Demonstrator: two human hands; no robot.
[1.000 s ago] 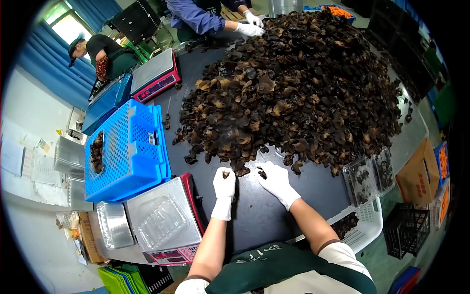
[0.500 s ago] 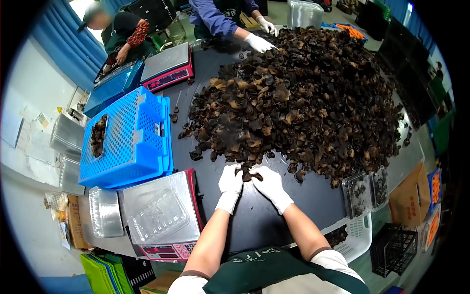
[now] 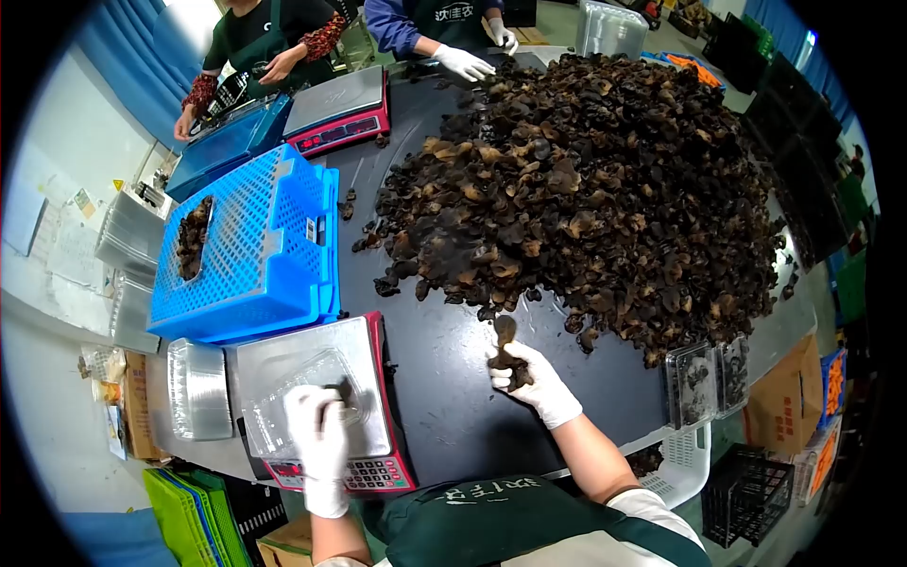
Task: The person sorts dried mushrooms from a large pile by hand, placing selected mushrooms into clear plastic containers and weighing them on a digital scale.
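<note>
My right hand (image 3: 534, 383), in a white glove, is closed around a few dark brown wood ear mushrooms (image 3: 506, 331) at the front edge of the pile. Over the near scale (image 3: 345, 425), my gloved left hand (image 3: 319, 435) is slightly blurred, and a dark piece of wood ear mushroom (image 3: 345, 387) shows at its fingertips. Beneath that hand a clear plastic tray (image 3: 354, 378) lies on the scale's metal plate, partly hidden. The large pile of wood ear mushrooms (image 3: 586, 198) spreads across the dark table (image 3: 435, 378).
Upturned blue crates (image 3: 246, 255) stand left, near stacked clear trays (image 3: 198, 387). Two filled clear boxes (image 3: 692, 383) sit at the right edge, above a white basket (image 3: 685, 468). Another scale (image 3: 340, 104) and two co-workers, one with gloved hands (image 3: 463, 62), are across the table.
My hands have parted. The left has moved from the pile's edge to above the tray on the scale; the right has come slightly right, lifting mushrooms. The co-worker at far left has straightened up.
</note>
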